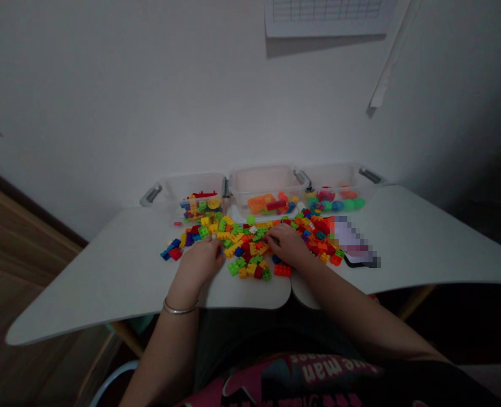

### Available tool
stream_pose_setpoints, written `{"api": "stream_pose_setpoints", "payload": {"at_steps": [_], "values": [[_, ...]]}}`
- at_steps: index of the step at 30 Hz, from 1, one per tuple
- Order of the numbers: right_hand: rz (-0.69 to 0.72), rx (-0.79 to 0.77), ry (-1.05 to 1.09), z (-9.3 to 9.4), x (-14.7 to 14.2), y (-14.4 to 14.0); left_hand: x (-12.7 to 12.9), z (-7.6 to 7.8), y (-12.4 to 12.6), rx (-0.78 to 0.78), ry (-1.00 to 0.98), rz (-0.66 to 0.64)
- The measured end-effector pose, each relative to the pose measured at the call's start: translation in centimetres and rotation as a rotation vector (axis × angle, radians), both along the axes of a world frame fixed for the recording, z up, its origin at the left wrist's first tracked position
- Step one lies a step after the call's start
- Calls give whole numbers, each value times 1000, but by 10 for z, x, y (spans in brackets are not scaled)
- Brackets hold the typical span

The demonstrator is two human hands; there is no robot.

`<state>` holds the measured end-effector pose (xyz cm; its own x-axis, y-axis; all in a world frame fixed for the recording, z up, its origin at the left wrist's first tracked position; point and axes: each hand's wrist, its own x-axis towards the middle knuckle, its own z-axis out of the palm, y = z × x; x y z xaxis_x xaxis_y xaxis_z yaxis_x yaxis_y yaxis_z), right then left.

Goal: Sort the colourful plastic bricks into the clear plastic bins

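Note:
A pile of small plastic building bricks (250, 243) in red, yellow, green, blue and orange lies spread on the white table (106, 277). My left hand (201, 261) rests at the pile's left side, fingers curled at some bricks near a green one; a bangle sits on its wrist. My right hand (288, 244) lies palm down on the bricks at the pile's middle right, fingers bent into them. Whether either hand grips a brick is hidden by the fingers.
Three clear plastic bins stand along the wall: left bin (195, 195) with mixed bricks, middle bin (267, 189) with orange pieces, right bin (339, 186) with round coloured pieces. A blurred flat object (356, 246) lies right of the pile. A paper chart (326, 17) hangs above.

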<state>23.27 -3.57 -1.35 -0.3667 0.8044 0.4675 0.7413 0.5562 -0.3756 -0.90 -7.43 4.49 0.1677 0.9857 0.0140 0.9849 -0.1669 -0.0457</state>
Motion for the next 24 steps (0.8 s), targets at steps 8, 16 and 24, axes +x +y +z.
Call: {"api": "stream_pose_setpoints", "payload": {"at_steps": [8, 16, 24], "values": [[6, 17, 75, -2, 0, 0, 28, -4, 10, 163, -428, -18], [-1, 22, 184, -5, 0, 0, 65, -18, 27, 63, -679, -126], [41, 33, 195, -6, 0, -2, 69, -13, 27, 29, -585, -192]]}}
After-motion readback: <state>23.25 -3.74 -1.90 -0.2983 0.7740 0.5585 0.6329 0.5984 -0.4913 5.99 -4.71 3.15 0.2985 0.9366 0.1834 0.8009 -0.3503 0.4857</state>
